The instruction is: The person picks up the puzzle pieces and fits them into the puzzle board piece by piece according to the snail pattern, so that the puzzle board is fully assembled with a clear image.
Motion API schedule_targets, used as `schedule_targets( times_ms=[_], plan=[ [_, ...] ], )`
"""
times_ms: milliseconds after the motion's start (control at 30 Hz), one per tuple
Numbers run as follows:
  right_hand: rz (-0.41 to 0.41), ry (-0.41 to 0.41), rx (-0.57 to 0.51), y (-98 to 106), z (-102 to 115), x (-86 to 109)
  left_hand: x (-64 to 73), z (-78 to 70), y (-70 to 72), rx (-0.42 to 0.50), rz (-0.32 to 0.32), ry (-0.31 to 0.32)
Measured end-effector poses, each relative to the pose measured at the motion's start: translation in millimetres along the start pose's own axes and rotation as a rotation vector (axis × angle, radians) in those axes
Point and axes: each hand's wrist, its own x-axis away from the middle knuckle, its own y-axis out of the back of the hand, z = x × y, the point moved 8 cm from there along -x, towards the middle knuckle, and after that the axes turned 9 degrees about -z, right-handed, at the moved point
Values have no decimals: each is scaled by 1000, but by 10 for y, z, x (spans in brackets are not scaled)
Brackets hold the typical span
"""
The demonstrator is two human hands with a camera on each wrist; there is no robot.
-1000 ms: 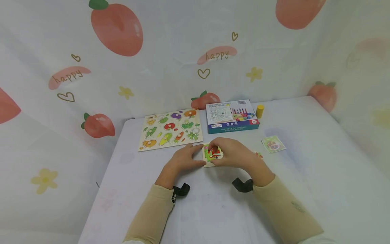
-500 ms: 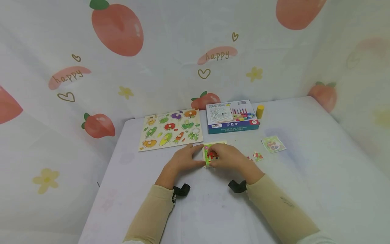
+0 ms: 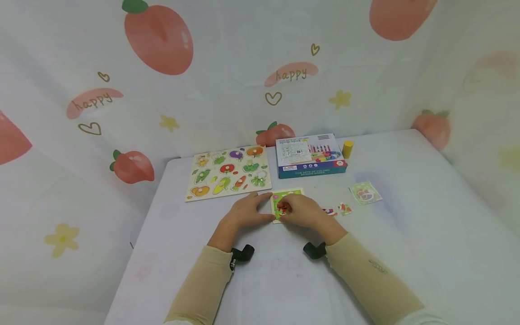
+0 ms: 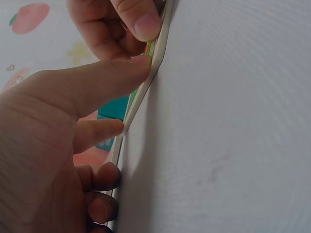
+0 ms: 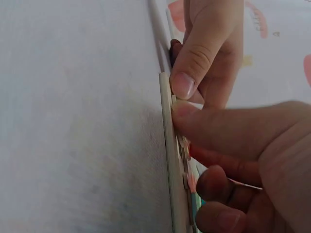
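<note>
A small puzzle board point(image 3: 293, 191) with a green printed picture and pale wooden border lies flat on the table. My left hand point(image 3: 245, 211) steadies its left side, thumb and index finger spread along the edge, the other fingers loosely bent. Over the board, my right hand point(image 3: 304, 210) pinches a small puzzle piece with red on it point(image 3: 282, 208), low against the board's left part. My fingers hide most of that piece and much of the picture. In the right wrist view, both thumbs nearly meet above the board's edge point(image 5: 167, 121).
Loose red-and-white puzzle pieces point(image 3: 345, 208) lie right of the board. Farther right is a square picture card point(image 3: 365, 193). Behind stand a vegetable peg puzzle point(image 3: 211, 169), a beaded-toy box point(image 3: 310, 171) and a yellow cylinder point(image 3: 347, 149). A printed curtain closes the back.
My right hand has shifted left and lower onto the board with the puzzle piece, uncovering the board's upper right and loose pieces beside it. The left hand has stayed put.
</note>
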Motion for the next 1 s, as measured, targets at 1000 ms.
schedule_targets(
  times_ms=[1000],
  plan=[
    [-6, 7, 45, 17, -30, 13, -10, -4, -12, 6, -5, -1]
  ],
)
